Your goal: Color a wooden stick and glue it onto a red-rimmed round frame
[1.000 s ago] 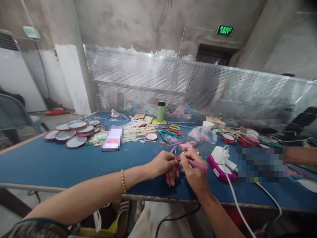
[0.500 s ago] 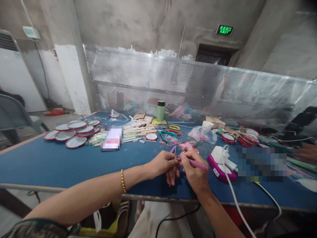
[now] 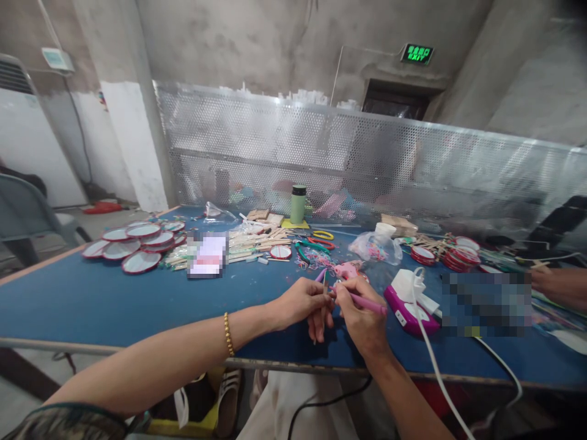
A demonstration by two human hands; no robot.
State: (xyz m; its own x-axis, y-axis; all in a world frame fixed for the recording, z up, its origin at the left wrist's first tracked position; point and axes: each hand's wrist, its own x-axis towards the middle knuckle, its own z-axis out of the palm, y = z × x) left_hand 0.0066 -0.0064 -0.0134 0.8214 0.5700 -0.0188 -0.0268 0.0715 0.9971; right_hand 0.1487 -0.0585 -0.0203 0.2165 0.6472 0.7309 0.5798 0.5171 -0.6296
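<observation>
My left hand [image 3: 312,305], at the front middle of the blue table [image 3: 183,305], is closed on a thin wooden stick [image 3: 325,287] that stands nearly upright between its fingers. Close on its right, my right hand [image 3: 362,315] grips a pink pen-like tool [image 3: 369,304], whose tip end is near the stick's upper part. The exact contact there is too small to make out. A purple piece [image 3: 321,275] shows just above my left fingers. Behind my hands lies a pink glue-gun-like tool [image 3: 349,271], beside tangled coloured strings [image 3: 316,259].
Red-rimmed white discs [image 3: 142,263] pile up at the left, near a blurred phone [image 3: 208,255] and wooden sticks [image 3: 257,243]. A green bottle [image 3: 298,206] stands behind. Right of my hands are a purple power strip [image 3: 415,315] with a white cable and another person's hand [image 3: 559,286].
The other person's hand at the right edge has moved left and now has a small light stick by it. My hands have hardly moved.
</observation>
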